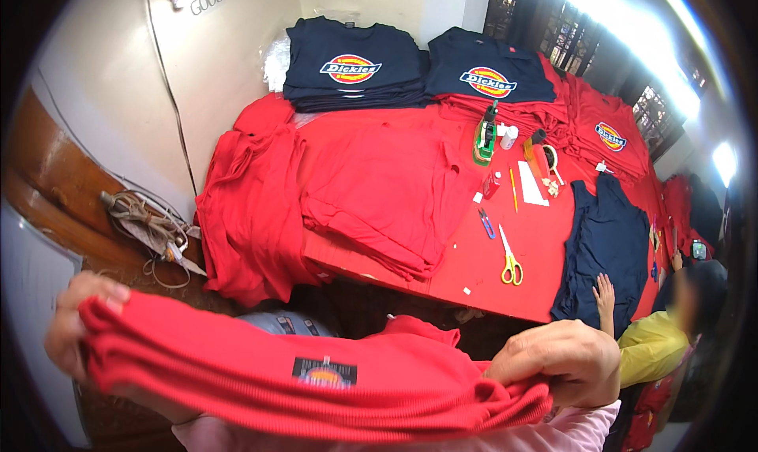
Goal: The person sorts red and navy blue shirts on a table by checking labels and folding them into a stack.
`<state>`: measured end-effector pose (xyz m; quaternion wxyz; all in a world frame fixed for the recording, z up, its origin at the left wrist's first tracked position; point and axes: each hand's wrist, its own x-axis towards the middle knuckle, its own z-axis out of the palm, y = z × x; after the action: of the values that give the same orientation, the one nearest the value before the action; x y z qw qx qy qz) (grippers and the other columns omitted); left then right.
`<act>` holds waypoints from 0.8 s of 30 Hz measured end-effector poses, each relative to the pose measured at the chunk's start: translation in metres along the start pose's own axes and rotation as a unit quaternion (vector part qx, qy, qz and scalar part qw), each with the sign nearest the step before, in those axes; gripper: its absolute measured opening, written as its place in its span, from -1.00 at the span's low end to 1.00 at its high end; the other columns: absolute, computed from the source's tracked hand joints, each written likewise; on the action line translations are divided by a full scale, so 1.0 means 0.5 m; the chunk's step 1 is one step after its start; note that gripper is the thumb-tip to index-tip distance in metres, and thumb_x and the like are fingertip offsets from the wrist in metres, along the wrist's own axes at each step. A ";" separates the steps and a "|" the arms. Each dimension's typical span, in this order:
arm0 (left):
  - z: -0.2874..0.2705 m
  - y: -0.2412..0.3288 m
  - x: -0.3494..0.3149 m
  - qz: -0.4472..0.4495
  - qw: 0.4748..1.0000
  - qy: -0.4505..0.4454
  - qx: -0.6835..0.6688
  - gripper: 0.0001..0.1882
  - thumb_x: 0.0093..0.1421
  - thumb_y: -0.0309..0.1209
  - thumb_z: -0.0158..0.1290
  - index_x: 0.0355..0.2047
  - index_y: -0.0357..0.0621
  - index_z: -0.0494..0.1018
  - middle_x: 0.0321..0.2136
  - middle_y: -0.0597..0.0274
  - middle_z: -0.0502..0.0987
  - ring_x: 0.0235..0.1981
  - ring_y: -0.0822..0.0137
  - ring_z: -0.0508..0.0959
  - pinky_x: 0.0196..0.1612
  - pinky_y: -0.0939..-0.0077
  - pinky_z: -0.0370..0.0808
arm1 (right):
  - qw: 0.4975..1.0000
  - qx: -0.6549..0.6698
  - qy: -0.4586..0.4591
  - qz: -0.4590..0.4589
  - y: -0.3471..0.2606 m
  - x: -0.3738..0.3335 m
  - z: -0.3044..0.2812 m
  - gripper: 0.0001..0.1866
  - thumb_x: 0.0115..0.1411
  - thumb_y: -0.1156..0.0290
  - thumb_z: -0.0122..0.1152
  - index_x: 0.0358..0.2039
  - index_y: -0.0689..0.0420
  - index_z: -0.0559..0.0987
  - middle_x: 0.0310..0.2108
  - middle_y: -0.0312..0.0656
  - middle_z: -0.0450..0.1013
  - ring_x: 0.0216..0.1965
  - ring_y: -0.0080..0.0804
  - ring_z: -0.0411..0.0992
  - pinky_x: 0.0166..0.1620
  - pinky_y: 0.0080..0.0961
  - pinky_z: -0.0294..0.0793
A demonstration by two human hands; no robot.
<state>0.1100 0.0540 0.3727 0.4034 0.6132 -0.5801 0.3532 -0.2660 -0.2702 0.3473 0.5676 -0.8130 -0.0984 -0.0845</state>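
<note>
A red knit garment [237,357] is stretched sideways close in front of me, its ribbed edge folded in layers and a dark woven label [324,372] showing near the middle. At its left end, my left hand [79,326] is closed round the cloth. My right hand [557,361] grips the ribbed edge at the other end, fingers curled into the fabric. Beyond it stands a red-covered table [482,274] with a pile of folded red garments [387,191] and more red garments [257,207] draped over the left edge.
Yellow-handled scissors [511,264], blue thread snips [486,224], a pencil [513,190] and a green tape dispenser [485,140] lie on the table. Stacked navy shirts [351,65] stand at the back. At right, a co-worker in yellow [651,349] touches a navy garment [604,247].
</note>
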 end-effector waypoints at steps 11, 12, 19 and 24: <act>0.617 -0.290 0.144 -0.030 0.988 -0.101 -0.110 -0.72 0.05 -0.65 0.20 -0.19 -0.24 0.54 -0.26 0.02 0.62 -0.16 0.02 0.65 -0.01 0.28 0.57 | 0.907 0.122 0.332 0.229 0.302 0.138 -0.192 -0.57 0.15 0.64 0.48 0.04 0.29 0.60 -0.01 -0.28 0.57 0.00 -0.57 0.55 0.08 -0.56 0.59; 0.699 -0.319 0.148 -0.039 0.981 -0.140 -0.131 -0.74 0.05 -0.66 0.18 -0.22 -0.26 0.52 -0.29 0.00 0.60 -0.19 -0.02 0.64 -0.05 0.25 0.56 | 0.875 0.160 0.377 0.257 0.349 0.154 -0.215 -0.61 0.14 0.66 0.46 -0.01 0.26 0.60 0.06 -0.27 0.54 0.03 -0.56 0.54 0.10 -0.53 0.59; 1.262 -0.522 -0.023 -0.075 0.856 -0.477 -0.184 -0.54 0.02 -0.66 0.16 0.00 -0.29 0.54 0.08 -0.02 0.55 0.23 -0.09 0.50 0.30 0.13 0.42 | 0.802 -0.209 0.427 0.363 0.832 0.219 -0.314 -0.60 0.09 0.53 0.39 -0.06 0.26 0.48 0.56 0.28 -0.03 0.13 0.08 0.54 0.10 -0.25 0.54; 1.406 -0.602 -0.101 -0.043 0.784 -0.606 -0.129 -0.31 0.05 -0.59 0.14 0.28 -0.21 0.48 0.36 0.00 0.41 0.41 0.01 0.36 0.47 0.18 0.28 | 0.785 -0.205 0.431 0.394 0.941 0.264 -0.327 -0.56 0.11 0.53 0.32 0.02 0.24 0.45 0.09 0.22 0.50 0.13 0.24 0.48 0.13 -0.01 0.49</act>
<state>0.3813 -0.5597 0.0031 0.0593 0.6675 -0.7182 -0.1872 -0.0220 -0.5737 0.0096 0.3550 -0.7571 0.5052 -0.2134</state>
